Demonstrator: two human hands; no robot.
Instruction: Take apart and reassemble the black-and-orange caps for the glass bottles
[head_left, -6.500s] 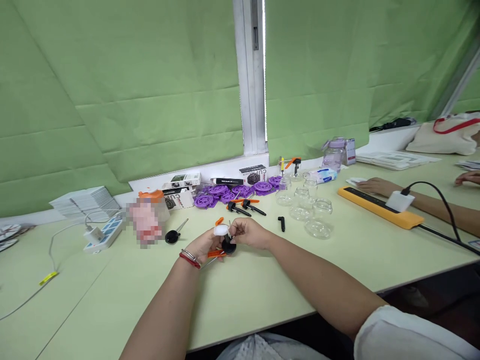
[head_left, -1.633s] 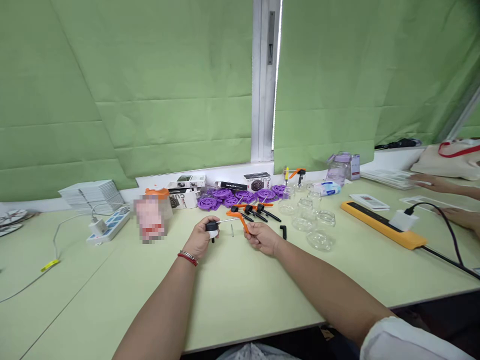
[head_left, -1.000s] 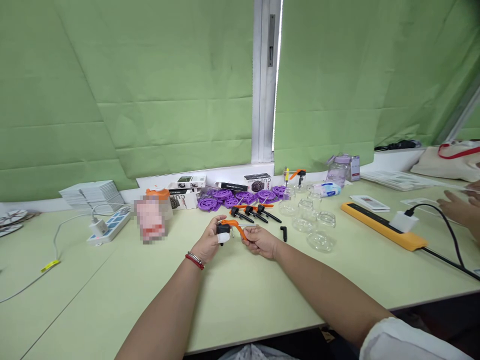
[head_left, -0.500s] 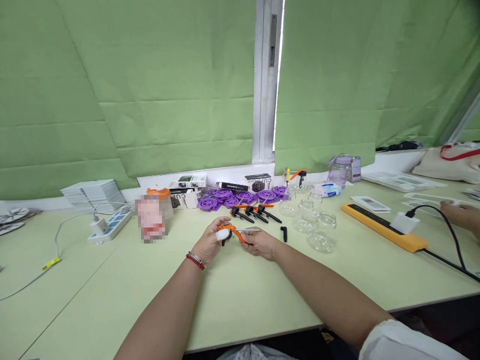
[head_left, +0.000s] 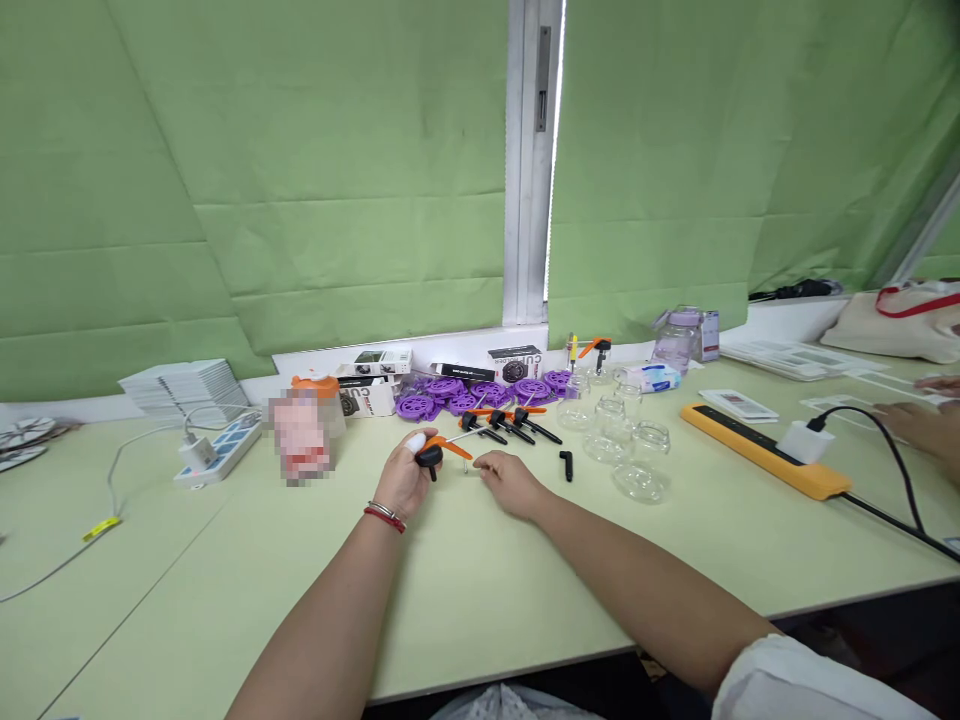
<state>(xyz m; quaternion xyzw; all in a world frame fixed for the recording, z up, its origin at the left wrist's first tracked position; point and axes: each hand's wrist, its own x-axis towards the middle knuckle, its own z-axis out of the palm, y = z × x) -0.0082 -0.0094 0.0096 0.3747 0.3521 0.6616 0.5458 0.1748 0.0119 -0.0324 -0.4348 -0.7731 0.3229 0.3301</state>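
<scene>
My left hand [head_left: 403,482] is closed around an assembly with an orange lever [head_left: 451,449], a round black cap [head_left: 430,457] and a thin metal rod pointing right. From the lever's right end a small metal pin [head_left: 465,465] sticks down. Just right of that pin is my right hand [head_left: 511,484], its fingers curled and thumb pressed to the index finger. Whatever those fingertips hold, if anything, is too small to make out. Similar black-and-orange assemblies [head_left: 495,430] lie beyond my hands. A black elbow-shaped piece [head_left: 566,466] rests to the right.
Clear jars [head_left: 641,482] stand on the right, before a yellow power strip [head_left: 765,450]. Purple discs [head_left: 450,395] and boxes [head_left: 371,398] line the wall. A white power strip [head_left: 225,448] lies left. Another person's hand [head_left: 919,425] is at the far right.
My right hand has come off the orange lever and sits slightly apart from it. My left hand has moved a little left and up, turning the assembly so its black cap shows.
</scene>
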